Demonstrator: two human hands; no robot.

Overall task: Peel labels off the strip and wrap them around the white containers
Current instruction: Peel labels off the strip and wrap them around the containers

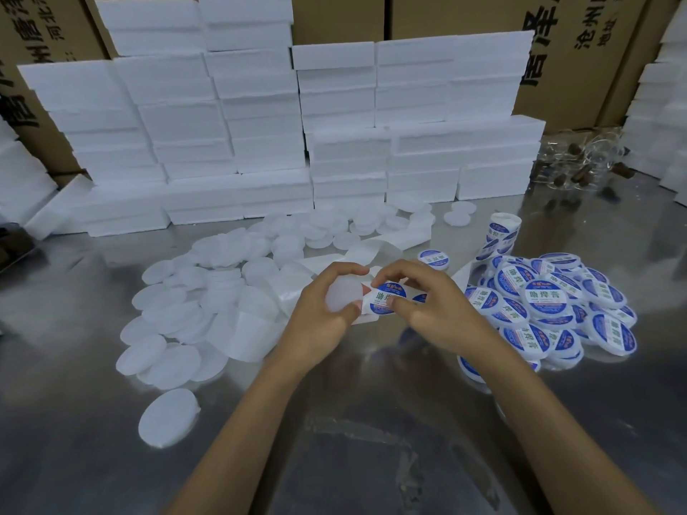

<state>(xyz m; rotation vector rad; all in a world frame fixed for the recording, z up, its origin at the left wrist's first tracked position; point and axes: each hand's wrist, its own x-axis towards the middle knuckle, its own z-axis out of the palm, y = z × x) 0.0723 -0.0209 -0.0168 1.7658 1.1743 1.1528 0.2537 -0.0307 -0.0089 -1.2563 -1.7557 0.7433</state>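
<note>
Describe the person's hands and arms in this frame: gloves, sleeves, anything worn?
Both are bare. The left hand and right hand wear no gloves, and no rings, watch or wristband show. Both forearms are uncovered from the wrists down to the bottom edge of the picture, so no sleeve is in view. Fingernails look short and unpainted.

The label [384,299] read "助焊膏"; so did the labelled tubs [546,302] beside it; box [580,27] print was cut off.
</note>
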